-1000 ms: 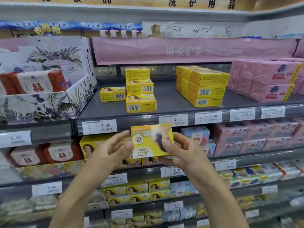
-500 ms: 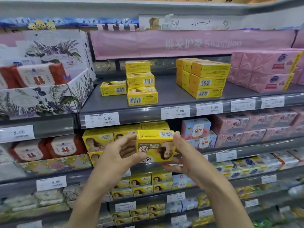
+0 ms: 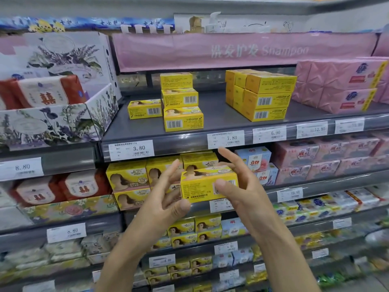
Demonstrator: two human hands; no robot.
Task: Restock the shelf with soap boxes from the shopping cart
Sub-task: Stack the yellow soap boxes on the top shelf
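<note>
So, it's a shop aisle with grey metal shelving across the whole frame. At upper left there's a floral display carton (image 3: 52,123) with red-wrapped soap bars (image 3: 48,93) in it. Right of that is the grey shelf (image 3: 219,121), mostly bare at the front. On it there's a single yellow box (image 3: 144,109) lying flat, touching a stack of three yellow boxes (image 3: 181,104). Further right there's a bigger block of yellow boxes (image 3: 263,95), then pink packs (image 3: 341,85) at the right edge. A pink banner (image 3: 242,51) reading "Shampoo" hangs above. Price tags run along the front rail, with 3.80 (image 3: 131,150) on the left and 7.80 (image 3: 225,139) near the middle.

One level down, left of centre, there's a row of yellow boxes (image 3: 128,178) with a woman's portrait on the front.

In the centre, in front of that lower row, is the soap box (image 3: 202,186), lying lengthwise with the barcode side facing the camera. The left hand (image 3: 166,199) has its fingers spread fairly straight against the box's left end, with the thumb under the lower left corner. It's propping the box more than wrapping it. The right hand (image 3: 242,186) pinches the right end, thumb on the front face, other fingers round the back, index finger sticking up.

Right of the hands there are pale blue boxes (image 3: 254,161) and then rows of pink bars (image 3: 326,159). The lower shelves are blurry.
</note>
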